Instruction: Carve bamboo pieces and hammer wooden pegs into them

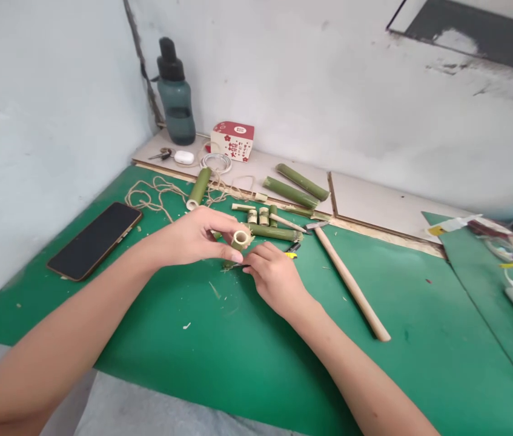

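Note:
My left hand [197, 236] pinches a short hollow bamboo ring [240, 238] between thumb and fingers, just above the green mat [201, 339]. My right hand [274, 275] is closed just below and to the right of the ring, its fingertips pinched on something thin at the mat that I cannot make out. A long green bamboo piece [274, 232] lies right behind both hands. A yellow and black cutter [292, 249] shows beyond my right fingers.
A hammer [351, 281] lies diagonally to the right. Short bamboo sections [263, 215], bamboo tubes [198, 188] [299, 184] and twine [156, 191] lie behind. A phone [95, 240] rests at left. A bottle [175, 94], a small red-and-white box [232, 140] and an earbud case [184, 157] stand near the wall.

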A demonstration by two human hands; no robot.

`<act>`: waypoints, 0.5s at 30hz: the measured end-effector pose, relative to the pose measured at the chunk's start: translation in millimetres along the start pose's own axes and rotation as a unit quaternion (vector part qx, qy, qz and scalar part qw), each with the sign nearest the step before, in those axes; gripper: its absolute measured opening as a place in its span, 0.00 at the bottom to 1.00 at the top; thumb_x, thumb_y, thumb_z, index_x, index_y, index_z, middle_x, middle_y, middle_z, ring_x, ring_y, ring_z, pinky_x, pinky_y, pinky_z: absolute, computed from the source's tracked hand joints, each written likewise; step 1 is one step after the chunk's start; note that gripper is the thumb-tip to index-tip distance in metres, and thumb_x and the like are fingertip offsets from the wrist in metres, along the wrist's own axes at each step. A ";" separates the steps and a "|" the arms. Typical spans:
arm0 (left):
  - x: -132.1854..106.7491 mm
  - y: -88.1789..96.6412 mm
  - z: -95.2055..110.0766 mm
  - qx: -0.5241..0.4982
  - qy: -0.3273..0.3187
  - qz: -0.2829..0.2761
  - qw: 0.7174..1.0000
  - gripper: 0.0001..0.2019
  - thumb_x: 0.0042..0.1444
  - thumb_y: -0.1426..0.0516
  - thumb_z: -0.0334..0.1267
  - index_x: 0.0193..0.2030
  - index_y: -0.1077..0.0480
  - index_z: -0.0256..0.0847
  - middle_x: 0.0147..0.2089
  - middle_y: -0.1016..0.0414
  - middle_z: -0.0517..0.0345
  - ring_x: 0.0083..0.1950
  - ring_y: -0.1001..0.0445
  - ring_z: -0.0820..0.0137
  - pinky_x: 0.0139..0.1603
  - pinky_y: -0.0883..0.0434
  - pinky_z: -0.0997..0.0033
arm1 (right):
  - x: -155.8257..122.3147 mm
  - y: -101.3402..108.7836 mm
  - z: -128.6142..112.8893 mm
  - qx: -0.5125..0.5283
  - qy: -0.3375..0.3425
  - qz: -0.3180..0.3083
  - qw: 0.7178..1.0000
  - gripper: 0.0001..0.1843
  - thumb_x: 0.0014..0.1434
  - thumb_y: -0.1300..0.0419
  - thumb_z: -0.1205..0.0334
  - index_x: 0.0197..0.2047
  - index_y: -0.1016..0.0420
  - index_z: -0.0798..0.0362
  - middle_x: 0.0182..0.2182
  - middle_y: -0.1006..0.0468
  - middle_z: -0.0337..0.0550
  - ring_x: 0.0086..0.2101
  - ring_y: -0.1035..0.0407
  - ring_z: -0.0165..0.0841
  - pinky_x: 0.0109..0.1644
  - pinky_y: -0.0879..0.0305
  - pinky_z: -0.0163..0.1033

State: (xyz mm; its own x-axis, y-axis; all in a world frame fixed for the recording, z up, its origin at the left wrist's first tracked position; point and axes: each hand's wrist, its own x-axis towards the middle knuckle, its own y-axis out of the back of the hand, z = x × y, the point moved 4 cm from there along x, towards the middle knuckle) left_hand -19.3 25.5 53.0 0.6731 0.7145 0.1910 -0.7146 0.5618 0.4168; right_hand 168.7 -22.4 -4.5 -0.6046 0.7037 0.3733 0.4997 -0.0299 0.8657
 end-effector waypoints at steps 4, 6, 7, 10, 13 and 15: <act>0.2 1.4 -2.5 -0.018 0.002 0.003 1.000 0.11 0.58 0.33 0.45 0.39 0.21 0.38 0.35 0.23 0.56 0.34 0.27 0.72 0.32 0.30 0.76 | -1.5 0.8 -0.5 0.013 0.035 0.015 0.999 0.10 0.70 0.44 0.71 0.46 0.22 0.53 0.39 0.18 0.47 0.39 0.30 0.37 0.45 0.31 0.43; -0.3 1.4 -3.6 -0.032 0.001 -0.001 0.999 0.11 0.58 0.32 0.44 0.39 0.21 0.38 0.36 0.22 0.55 0.35 0.26 0.71 0.33 0.29 0.76 | -2.6 2.6 -0.6 0.017 0.038 0.024 0.999 0.10 0.70 0.44 0.71 0.46 0.22 0.53 0.39 0.18 0.47 0.40 0.30 0.37 0.45 0.31 0.42; -0.5 1.2 -4.1 -0.038 0.003 -0.003 0.999 0.11 0.58 0.32 0.44 0.39 0.21 0.38 0.36 0.22 0.55 0.35 0.26 0.71 0.33 0.29 0.75 | -3.1 3.8 -1.0 0.021 0.038 0.029 0.999 0.09 0.70 0.43 0.71 0.46 0.22 0.53 0.39 0.18 0.47 0.40 0.30 0.37 0.45 0.31 0.42; -0.9 1.0 -5.4 -0.055 0.017 -0.002 0.998 0.11 0.58 0.32 0.44 0.39 0.22 0.38 0.37 0.23 0.56 0.36 0.27 0.71 0.35 0.29 0.75 | -3.6 7.0 -3.0 0.034 0.034 0.043 0.998 0.08 0.70 0.42 0.71 0.46 0.23 0.52 0.40 0.18 0.47 0.40 0.29 0.37 0.44 0.32 0.42; -1.0 0.7 -5.7 -0.074 0.029 0.000 0.997 0.11 0.57 0.32 0.44 0.39 0.23 0.39 0.38 0.23 0.56 0.38 0.27 0.71 0.36 0.28 0.74 | -3.2 7.1 -5.5 0.022 0.037 0.046 0.998 0.10 0.70 0.43 0.72 0.46 0.23 0.51 0.39 0.18 0.46 0.39 0.30 0.37 0.43 0.32 0.43; -1.1 0.3 -5.1 -0.082 0.034 -0.003 0.996 0.11 0.57 0.32 0.44 0.39 0.23 0.39 0.38 0.24 0.56 0.38 0.27 0.70 0.36 0.29 0.74 | -2.9 6.5 -7.6 0.006 0.046 0.053 0.998 0.11 0.69 0.44 0.73 0.45 0.23 0.51 0.39 0.18 0.46 0.39 0.32 0.36 0.42 0.33 0.42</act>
State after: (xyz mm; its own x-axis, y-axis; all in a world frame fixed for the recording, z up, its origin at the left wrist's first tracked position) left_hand -21.2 27.1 48.4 0.6664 0.7348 0.1263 -0.7364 0.6220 0.2662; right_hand 168.9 -30.0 2.6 -0.6018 0.6292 0.4919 0.5711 -0.0915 0.8158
